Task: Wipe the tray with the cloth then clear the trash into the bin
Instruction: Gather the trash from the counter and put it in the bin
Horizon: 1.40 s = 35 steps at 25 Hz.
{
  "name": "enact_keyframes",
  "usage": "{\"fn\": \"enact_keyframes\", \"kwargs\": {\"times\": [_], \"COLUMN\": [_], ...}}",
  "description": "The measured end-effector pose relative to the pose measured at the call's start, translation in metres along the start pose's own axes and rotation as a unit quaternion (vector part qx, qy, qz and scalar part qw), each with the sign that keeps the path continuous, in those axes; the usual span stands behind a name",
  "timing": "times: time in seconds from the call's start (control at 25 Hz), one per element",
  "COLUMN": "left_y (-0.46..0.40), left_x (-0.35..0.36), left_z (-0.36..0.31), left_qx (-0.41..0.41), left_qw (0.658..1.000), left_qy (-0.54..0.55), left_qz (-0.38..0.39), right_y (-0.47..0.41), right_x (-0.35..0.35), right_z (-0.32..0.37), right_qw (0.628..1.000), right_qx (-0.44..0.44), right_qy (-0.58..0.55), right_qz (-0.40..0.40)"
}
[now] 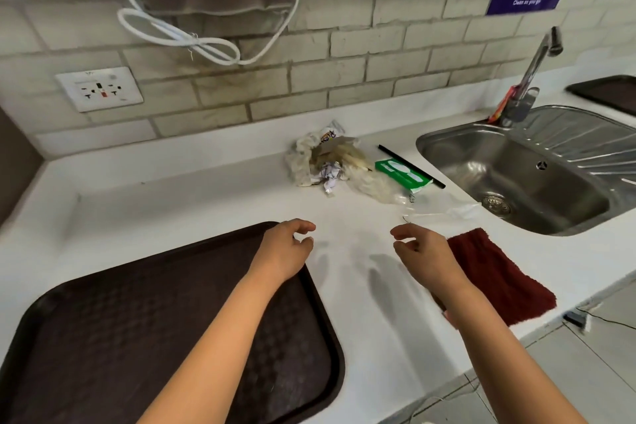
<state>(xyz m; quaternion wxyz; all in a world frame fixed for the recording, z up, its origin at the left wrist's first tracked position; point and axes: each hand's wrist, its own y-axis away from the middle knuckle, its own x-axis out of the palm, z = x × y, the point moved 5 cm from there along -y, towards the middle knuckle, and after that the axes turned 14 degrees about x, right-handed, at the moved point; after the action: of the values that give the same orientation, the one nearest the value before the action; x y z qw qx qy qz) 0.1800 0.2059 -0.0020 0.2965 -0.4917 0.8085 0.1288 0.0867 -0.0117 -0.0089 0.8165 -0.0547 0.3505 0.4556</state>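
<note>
**Both hands empty above the white surface, tray and cloth to either side**

From the head camera I saw my left hand (287,249) hovering over the far right corner of the dark brown plastic tray (120,337), its grip loosely curled and holding nothing. My right hand (421,251) hung over the bare white surface (172,196), fingers relaxed and slightly bent, likewise holding nothing. The dark red terry cloth (499,279) lay flat on the surface just beside my right wrist, partly under the forearm, near the front edge.

Farther back, near the tiled wall, sat the pile of crumpled paper and plastic trash (325,162). Just to its right lay a green flat packet (401,175) with a black straw (411,167) behind it, and a clear plastic wrapper (440,208) reached toward the stainless steel sink (516,175). A second dark tray (609,93) rested beyond the sink. I could not find a bin in this view.
</note>
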Motion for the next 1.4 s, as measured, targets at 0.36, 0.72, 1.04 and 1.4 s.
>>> {"fn": "enact_keyframes", "kwargs": {"times": [0.36, 0.72, 1.04, 1.4], "left_y": [-0.102, -0.262, -0.298, -0.293], "left_x": [0.002, 0.065, 0.088, 0.048], "left_z": [-0.006, -0.021, -0.007, -0.014], "left_qx": [0.034, 0.210, 0.198, 0.093], "left_qw": [0.997, 0.896, 0.871, 0.991], "left_qy": [-0.051, -0.378, -0.403, -0.021], "left_qz": [-0.044, 0.103, 0.200, -0.089], "right_y": [-0.109, -0.250, -0.306, -0.305], "right_x": [-0.023, -0.048, -0.040, -0.039], "right_z": [0.024, 0.005, -0.009, -0.009], "right_qw": [0.997, 0.968, 0.956, 0.979], "right_qx": [-0.023, 0.065, 0.096, 0.100], "right_qy": [0.032, 0.221, 0.273, 0.174], "right_qz": [-0.065, -0.096, -0.053, -0.045]}}
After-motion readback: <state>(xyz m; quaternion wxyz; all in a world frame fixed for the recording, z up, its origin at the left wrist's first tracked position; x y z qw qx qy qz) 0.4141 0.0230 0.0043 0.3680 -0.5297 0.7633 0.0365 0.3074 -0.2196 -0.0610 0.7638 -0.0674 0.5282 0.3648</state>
